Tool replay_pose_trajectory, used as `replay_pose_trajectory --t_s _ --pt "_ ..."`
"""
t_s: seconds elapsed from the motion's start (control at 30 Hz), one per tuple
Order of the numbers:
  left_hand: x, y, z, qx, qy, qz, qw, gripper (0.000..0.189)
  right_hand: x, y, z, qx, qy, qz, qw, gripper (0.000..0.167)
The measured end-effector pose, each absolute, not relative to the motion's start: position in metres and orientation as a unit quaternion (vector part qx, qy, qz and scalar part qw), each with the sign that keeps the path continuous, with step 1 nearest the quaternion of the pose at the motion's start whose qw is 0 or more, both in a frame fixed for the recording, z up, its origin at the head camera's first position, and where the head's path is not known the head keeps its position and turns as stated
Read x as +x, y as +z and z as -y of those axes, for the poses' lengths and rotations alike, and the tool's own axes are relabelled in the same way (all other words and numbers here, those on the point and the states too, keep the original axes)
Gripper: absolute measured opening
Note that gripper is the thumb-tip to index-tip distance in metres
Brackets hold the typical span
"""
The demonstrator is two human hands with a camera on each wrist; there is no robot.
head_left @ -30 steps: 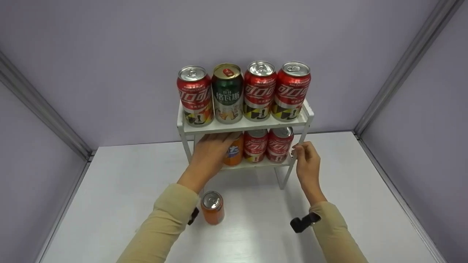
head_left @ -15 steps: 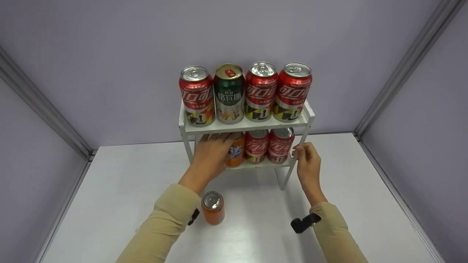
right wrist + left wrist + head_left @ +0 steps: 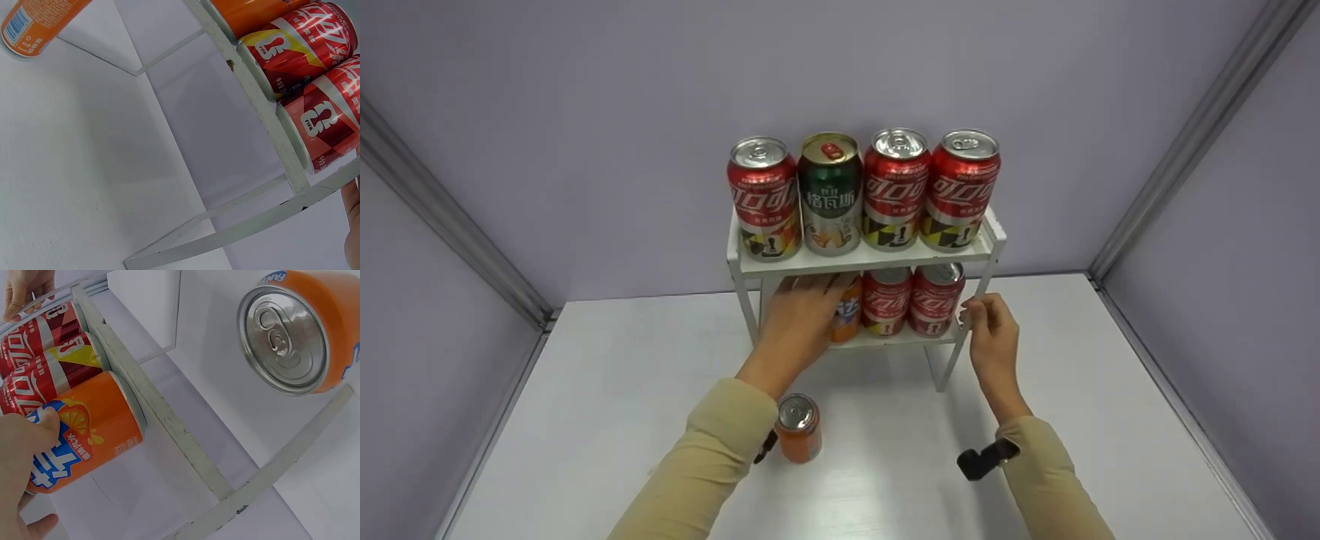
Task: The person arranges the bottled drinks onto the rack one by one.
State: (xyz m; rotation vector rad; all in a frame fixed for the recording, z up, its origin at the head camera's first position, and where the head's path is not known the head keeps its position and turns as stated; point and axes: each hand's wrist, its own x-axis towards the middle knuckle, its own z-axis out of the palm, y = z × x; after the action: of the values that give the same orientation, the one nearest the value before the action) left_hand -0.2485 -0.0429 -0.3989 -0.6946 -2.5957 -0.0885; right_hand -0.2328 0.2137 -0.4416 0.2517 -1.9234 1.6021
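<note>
My left hand [image 3: 802, 315] reaches into the lower shelf and holds an orange Fanta can [image 3: 95, 433], thumb on its label; the head view shows only the can's right part. That can stands beside two red Coca-Cola cans [image 3: 886, 301] on the same shelf. My right hand [image 3: 994, 330] grips the right side post of the white two-tier rack [image 3: 870, 262], fingers bent at the post beside the rightmost red can. A second orange can [image 3: 799, 431] stands upright on the table in front of the rack, near my left wrist.
On the upper shelf stand a green-and-white can [image 3: 830, 195] and several red Coca-Cola cans, one being the leftmost can [image 3: 765, 199], all close together. The white table [image 3: 607, 390] is enclosed by grey walls [image 3: 585, 150] at the back and sides.
My left hand and forearm have shifted slightly right, and the held Fanta can's label has turned a little to the right. My right hand stays at the rack post.
</note>
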Motion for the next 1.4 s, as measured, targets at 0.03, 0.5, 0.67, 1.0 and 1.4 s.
replay_pose_trajectory --t_s 0.03,0.5,0.67,1.0,1.4 --pt "-0.248 -0.399 0.042 -0.248 -0.033 0.942 0.226 0.065 -0.233 -0.442 -0.214 0.095 0.605 0.728 0.308 0.039" --pt "-0.247 -0.405 0.030 -0.217 -0.035 0.944 0.245 0.071 -0.232 -0.442 -0.214 0.086 0.607 0.730 0.301 0.037" --pt "-0.247 -0.410 0.030 -0.215 -0.062 0.943 0.246 0.069 -0.232 -0.442 -0.215 0.089 0.615 0.725 0.296 0.034" --pt "-0.233 -0.408 0.037 -0.245 -0.073 0.921 0.293 0.059 -0.232 -0.441 -0.214 0.090 0.610 0.727 0.303 0.041" --pt "-0.197 -0.407 0.051 -0.305 -0.026 0.888 0.343 0.049 -0.233 -0.441 -0.213 0.093 0.604 0.730 0.305 0.040"
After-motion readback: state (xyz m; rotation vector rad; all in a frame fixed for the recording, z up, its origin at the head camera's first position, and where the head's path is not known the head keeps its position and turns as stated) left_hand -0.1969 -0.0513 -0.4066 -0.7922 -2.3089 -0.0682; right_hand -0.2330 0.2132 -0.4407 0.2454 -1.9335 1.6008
